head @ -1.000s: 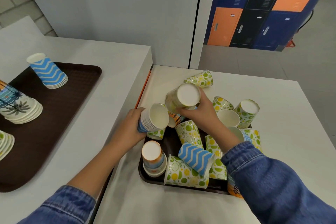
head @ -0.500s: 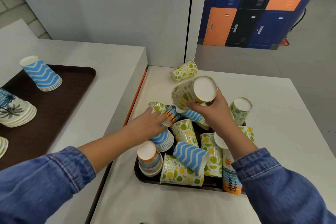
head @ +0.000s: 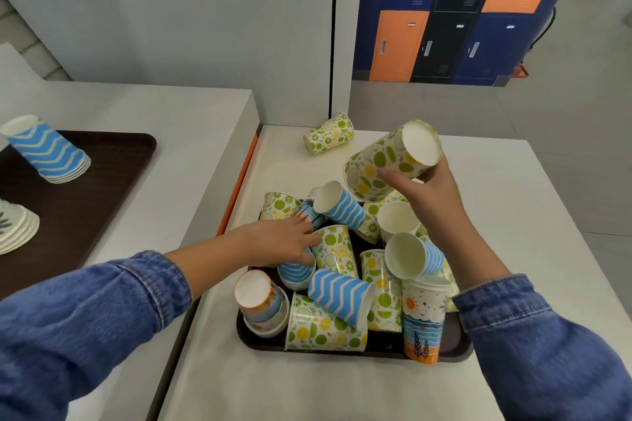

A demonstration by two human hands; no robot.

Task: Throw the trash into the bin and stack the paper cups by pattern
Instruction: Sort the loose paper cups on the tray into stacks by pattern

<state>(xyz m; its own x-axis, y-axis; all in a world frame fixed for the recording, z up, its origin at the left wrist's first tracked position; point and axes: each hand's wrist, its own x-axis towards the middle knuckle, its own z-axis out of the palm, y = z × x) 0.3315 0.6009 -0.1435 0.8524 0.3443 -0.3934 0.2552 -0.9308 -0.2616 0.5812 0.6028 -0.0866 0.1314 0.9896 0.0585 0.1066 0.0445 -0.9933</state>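
Note:
A dark tray (head: 455, 350) on the white table holds several jumbled paper cups in lime-and-lemon, blue-wave and beach-sunset patterns. My right hand (head: 431, 193) grips a lime-and-lemon cup (head: 386, 161) by its side, lifted above the far right of the pile, base tilted up. My left hand (head: 278, 243) reaches into the tray's left side. It lies over a short stack of blue-wave cups (head: 295, 273), and its outstretched fingers touch a small beach-sunset cup (head: 309, 215). Another lime-and-lemon cup (head: 328, 133) lies on its side on the table beyond the tray.
On the counter to the left, a second brown tray (head: 102, 188) carries an upside-down blue-wave stack (head: 48, 152) and a palm-pattern stack (head: 15, 229) at the frame's edge. An upright beach-sunset cup (head: 424, 321) stands at the near right of the pile. Lockers line the far wall.
My left hand set the blue-wave stack down in the tray and reached further in. My right hand lifted its lime-and-lemon cup up and to the right.

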